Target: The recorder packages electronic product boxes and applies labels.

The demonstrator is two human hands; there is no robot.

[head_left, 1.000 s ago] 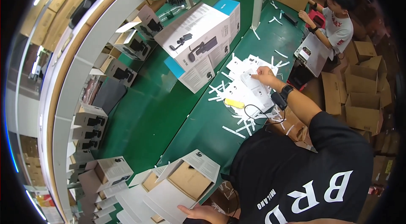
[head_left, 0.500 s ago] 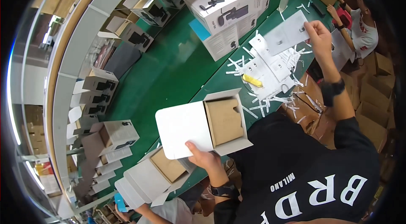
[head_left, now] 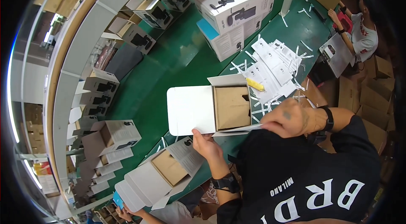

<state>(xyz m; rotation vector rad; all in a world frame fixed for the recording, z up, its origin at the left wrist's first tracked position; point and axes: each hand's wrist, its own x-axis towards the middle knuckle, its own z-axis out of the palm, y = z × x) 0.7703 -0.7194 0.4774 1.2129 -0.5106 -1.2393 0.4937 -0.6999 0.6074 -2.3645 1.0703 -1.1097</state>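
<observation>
My left hand [head_left: 207, 144] grips an open white carton [head_left: 191, 110] from below, its thumb at the near edge of the spread lid. Inside the carton sits a brown cardboard insert [head_left: 232, 107] with a notch on its right side. My right hand [head_left: 288, 118] is closed at the carton's near right corner, beside the near side flap. Its fingertips are turned away, so whatever they hold is hidden. Just beyond the carton lies a pile of white leaflets [head_left: 270, 61] with a yellow object [head_left: 255, 84] on it.
Two stacked printed boxes [head_left: 232, 6] stand at the back of the green table [head_left: 156, 80]. Another open carton [head_left: 146, 175] lies near left, by another person's hand. Several open boxes [head_left: 99, 97] line the left shelf. White strips litter the right side; a co-worker [head_left: 363, 34] is far right.
My right hand has come down from the far right, where it held a leaflet, to the carton's near right corner. The carton has shifted slightly right and away from me.
</observation>
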